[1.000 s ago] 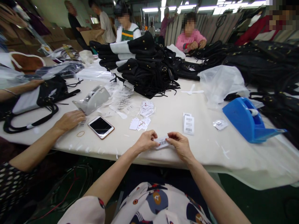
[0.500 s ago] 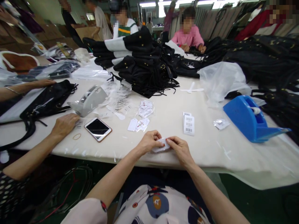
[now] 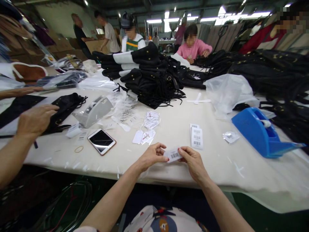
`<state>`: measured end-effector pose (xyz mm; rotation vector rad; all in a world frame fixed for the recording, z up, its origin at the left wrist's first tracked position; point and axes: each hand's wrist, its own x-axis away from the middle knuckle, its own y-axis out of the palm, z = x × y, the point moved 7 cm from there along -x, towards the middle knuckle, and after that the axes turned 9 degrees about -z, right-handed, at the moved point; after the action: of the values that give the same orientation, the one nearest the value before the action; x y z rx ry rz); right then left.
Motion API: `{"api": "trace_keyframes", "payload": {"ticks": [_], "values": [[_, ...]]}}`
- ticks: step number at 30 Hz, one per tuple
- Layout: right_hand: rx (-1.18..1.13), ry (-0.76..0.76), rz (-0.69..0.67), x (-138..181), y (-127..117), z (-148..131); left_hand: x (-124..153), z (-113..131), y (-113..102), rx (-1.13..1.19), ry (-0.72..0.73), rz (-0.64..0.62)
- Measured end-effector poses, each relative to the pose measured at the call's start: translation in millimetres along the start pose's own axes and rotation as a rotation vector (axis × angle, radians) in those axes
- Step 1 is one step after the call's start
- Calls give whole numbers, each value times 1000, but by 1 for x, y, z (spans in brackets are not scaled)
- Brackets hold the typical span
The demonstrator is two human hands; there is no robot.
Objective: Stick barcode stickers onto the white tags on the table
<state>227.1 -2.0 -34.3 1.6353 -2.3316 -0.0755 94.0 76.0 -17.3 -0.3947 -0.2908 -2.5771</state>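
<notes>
In front of me, at the table's near edge, a small white barcode tag (image 3: pixel 174 156) is held between my two hands, its printed side showing. My right hand (image 3: pixel 193 161) pinches its right end between thumb and index finger. At the left end, the thumb of my left hand (image 3: pixel 152 157) presses on the tag, while that hand's index finger is lifted off it. Beyond my right hand lies a strip of barcode labels (image 3: pixel 197 138). Past my left hand are white hang tags (image 3: pixel 147 137) and a heap of tags in clear sleeves (image 3: pixel 152 120).
A blue tape dispenser (image 3: pixel 257 132) stands right, a grey one (image 3: pixel 93 111) left, near a phone (image 3: pixel 101 141). Black bags are stacked (image 3: pixel 149 74) at the back. Crumpled plastic (image 3: pixel 229 91) lies right. A co-worker's hand (image 3: pixel 36 119) is over a black bag at left.
The tag has turned so its barcode faces me, and my left fingers have spread apart. The co-worker's hand at left has moved from the table onto the black bag. The view has tilted up slightly.
</notes>
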Motion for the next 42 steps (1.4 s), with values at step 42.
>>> {"api": "trace_keyframes", "payload": {"ticks": [42], "values": [[1003, -699, 113, -53, -14, -70, -28, 77, -163, -1011, 98, 830]]}}
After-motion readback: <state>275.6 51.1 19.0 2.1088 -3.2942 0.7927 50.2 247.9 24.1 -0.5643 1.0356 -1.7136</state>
